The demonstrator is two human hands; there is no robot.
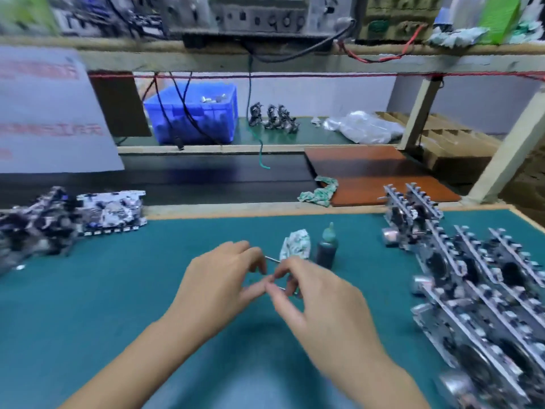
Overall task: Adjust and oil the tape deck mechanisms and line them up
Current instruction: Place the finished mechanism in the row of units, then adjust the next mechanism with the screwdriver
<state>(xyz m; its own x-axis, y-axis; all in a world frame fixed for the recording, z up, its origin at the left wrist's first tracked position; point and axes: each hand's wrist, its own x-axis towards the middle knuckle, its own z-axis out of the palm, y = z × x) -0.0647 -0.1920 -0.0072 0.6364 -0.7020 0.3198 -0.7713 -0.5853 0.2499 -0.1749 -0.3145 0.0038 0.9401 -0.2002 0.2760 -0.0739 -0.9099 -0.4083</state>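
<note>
- Over the green mat (118, 290), our left hand (218, 284) and right hand (318, 302) meet fingertip to fingertip, both pinching a thin metal rod (272, 259); blur hides how it sits in our fingers.
- Just beyond the hands stand a crumpled rag (296, 245) and a dark oil bottle (326, 249), side by side.
- At our right, tape decks (477, 284) stand on edge in close rows.
- At far left, more decks (112, 212) lie in a loose heap.
- Further back sits a blue bin (194, 116).
</note>
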